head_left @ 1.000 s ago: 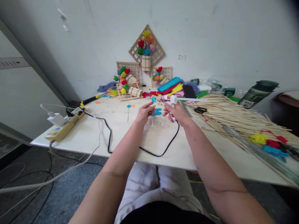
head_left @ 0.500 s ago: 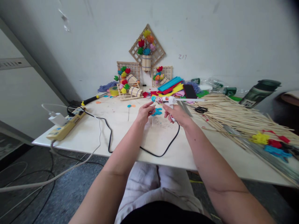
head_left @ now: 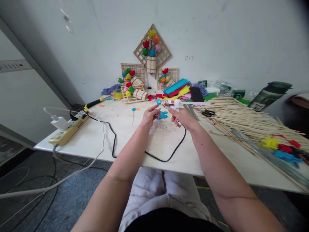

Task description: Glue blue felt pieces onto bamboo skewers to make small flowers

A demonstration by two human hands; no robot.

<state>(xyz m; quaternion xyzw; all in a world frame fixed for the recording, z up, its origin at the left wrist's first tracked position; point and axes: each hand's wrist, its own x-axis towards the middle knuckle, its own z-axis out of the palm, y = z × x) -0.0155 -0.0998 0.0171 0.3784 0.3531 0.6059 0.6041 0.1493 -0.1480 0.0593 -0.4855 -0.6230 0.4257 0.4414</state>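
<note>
White table under a pale wall, glue gun up against a blue disc

Against the wall [head_left: 217, 42], a diamond-shaped wooden lattice [head_left: 164, 53] carries bright flowers above a small stick basket [head_left: 152, 65]. Three smaller flowered lattices sit below it at the back of the white table [head_left: 135, 145].

Near the middle of the table, the right hand [head_left: 182, 116] grasps a white glue gun [head_left: 178, 103] by its handle, fingers wrapped round it. The nozzle points left, and a long white glue stick [head_left: 196, 103] sticks out of the back. A black cord [head_left: 166, 160] leads down from the handle and passes behind the left forearm.

The left hand [head_left: 149, 116] has its fingers bent toward the thumb. The blue disc [head_left: 158, 101] is just beyond its fingertips, right by the nozzle; the view is too small to tell whether fingers grip it or whether the nozzle touches it. Blue pieces [head_left: 163, 115] lie between the hands.

Another blue disc on a thin stick lies to the left, beside an orange disc [head_left: 137, 109]. Folded cloth [head_left: 177, 86], a phone [head_left: 196, 94], scissors [head_left: 208, 113] and many loose wooden sticks [head_left: 246, 113] spread to the right; a power strip [head_left: 63, 137] sits at the left edge.
</note>
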